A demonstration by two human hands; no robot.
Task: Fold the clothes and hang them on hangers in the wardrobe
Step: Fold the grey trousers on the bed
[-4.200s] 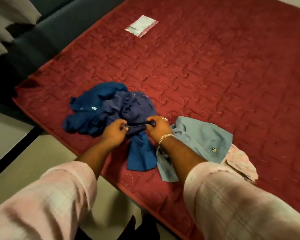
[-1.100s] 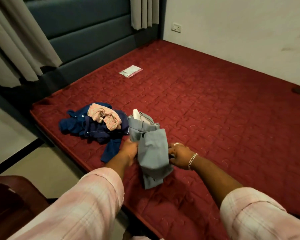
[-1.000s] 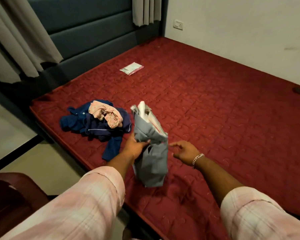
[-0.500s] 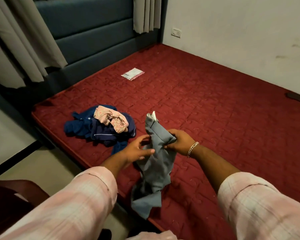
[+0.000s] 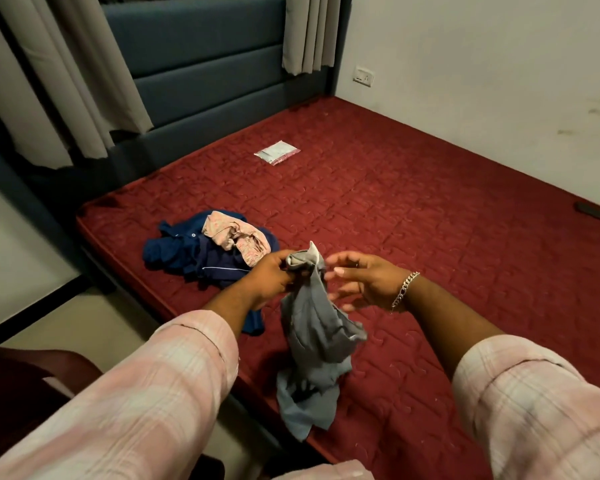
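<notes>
Since half a second earlier, the right hand (image 5: 364, 282) had let go of the grey garment (image 5: 314, 327) and opened beside it. The left hand (image 5: 271, 275) pinched its top at frame centre, cloth hanging over the bed (image 5: 430, 220) edge. Folding was probably only starting.

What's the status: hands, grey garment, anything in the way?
Left hand gripping grey garment at its top, garment hanging over the bed edge. Right hand open beside it, fingers spread. Navy and pink clothes piled on the mattress, apart.

Grey garment (image 5: 317, 327) dangling, crumpled
</notes>
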